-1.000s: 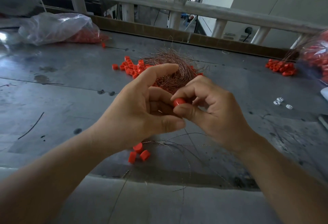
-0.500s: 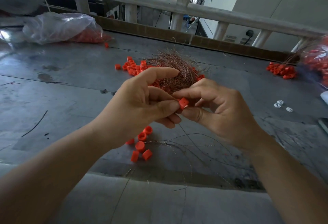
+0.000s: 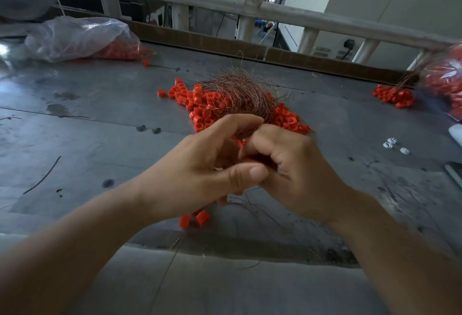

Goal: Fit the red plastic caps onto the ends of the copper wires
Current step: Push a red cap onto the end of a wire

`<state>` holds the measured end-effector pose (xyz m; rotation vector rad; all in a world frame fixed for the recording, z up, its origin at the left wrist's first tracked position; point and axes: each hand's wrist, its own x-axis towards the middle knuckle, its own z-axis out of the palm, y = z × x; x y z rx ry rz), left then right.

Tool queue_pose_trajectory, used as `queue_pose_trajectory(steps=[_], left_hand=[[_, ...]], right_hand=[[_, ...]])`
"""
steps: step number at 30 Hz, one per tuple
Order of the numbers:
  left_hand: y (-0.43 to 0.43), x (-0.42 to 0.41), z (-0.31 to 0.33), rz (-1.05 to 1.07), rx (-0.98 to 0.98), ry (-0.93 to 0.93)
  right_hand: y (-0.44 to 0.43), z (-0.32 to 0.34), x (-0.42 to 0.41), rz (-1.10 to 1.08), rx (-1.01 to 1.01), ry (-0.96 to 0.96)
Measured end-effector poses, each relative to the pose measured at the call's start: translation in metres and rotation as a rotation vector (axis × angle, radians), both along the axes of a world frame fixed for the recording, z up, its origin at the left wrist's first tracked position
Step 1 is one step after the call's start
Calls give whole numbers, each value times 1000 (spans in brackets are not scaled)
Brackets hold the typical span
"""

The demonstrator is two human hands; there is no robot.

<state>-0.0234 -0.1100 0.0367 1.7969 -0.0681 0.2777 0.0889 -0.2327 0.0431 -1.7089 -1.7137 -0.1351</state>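
My left hand (image 3: 200,172) and my right hand (image 3: 295,172) are pressed together over the grey table (image 3: 87,139). A red cap (image 3: 241,143) shows between their fingers, mostly hidden; the right fingers curl around it and the left thumb lies across. Thin copper wires (image 3: 252,203) trail down from the hands onto the table. Just behind the hands lies a tangled bundle of copper wire (image 3: 240,92) on a pile of loose red caps (image 3: 202,107). A few red caps (image 3: 197,218) lie under my left wrist.
A clear plastic bag of red caps (image 3: 82,39) lies at the far left, another bag (image 3: 445,82) at the right edge with a small red heap (image 3: 393,94) beside it. Small white bits (image 3: 393,143) sit at the right. A wooden rail (image 3: 225,2) runs behind the table.
The hands have closed together and dropped a little. The red cap, plainly pinched in the right fingertips before, is now nearly covered by both hands. The view has tilted down.
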Motion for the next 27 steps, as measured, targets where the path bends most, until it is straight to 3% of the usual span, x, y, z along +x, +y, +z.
queue_pose_trajectory(steps=[5, 16, 22, 27], left_hand=[[-3, 1, -5, 35, 10, -43], [-13, -4, -1, 85, -49, -84], [-4, -2, 6, 39, -301, -2], [6, 1, 12, 43, -528, -103]], right_hand=[[1, -2, -2, 11, -14, -88], [-2, 3, -6, 30, 26, -74], [-2, 7, -2, 43, 30, 93], [-5, 12, 0, 10, -41, 463]])
